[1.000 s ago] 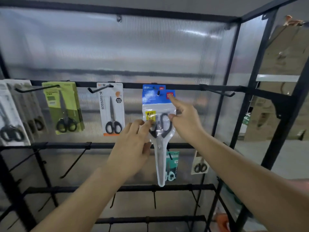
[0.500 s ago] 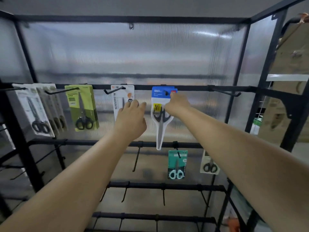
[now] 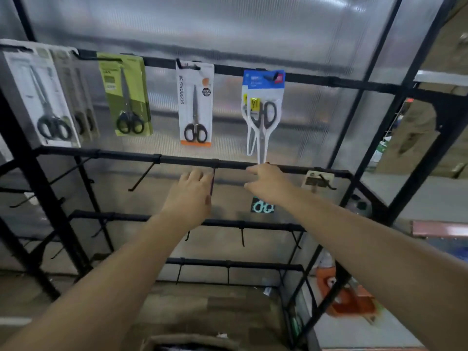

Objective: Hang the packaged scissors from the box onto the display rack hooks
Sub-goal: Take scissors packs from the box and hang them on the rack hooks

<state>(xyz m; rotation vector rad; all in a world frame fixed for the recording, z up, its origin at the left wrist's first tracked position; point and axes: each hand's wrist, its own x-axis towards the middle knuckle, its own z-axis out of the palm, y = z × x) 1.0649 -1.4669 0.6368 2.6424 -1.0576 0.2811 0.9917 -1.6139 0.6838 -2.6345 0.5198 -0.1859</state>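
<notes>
Now both the left hand (image 3: 190, 192) and right hand (image 3: 268, 184) seem relaxed, holding nothing.

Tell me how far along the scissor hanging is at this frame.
Done: the blue-card scissors hang on a top-rail hook, beside the white-card, green-card and leftmost packs. In hand: nothing; the left hand and right hand are empty, below the pack. Left: several lower hooks are bare; the box is barely visible, contents unclear.
</notes>
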